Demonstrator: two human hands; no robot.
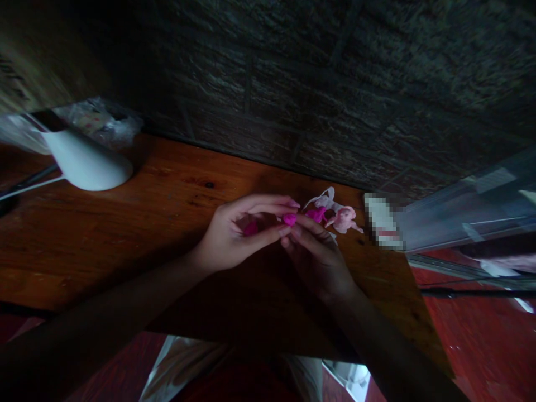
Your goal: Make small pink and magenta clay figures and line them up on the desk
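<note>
My left hand (234, 231) and my right hand (316, 254) meet over a wooden table (125, 234). Both pinch a small bright pink piece (290, 219) between their fingertips. Another bit of the same pink stuff (251, 228) shows inside my left palm. Just beyond the fingertips lie a darker pink lump (317, 214), a pale pink lump (345, 219) and scraps of white wrapper (324, 198) on the table.
A white lamp base (86, 162) stands at the back left beside crumpled clear plastic (98, 120). A dark brick-patterned wall (335, 84) rises behind the table. A clear plastic box (464, 206) sits at the right, off the table's edge.
</note>
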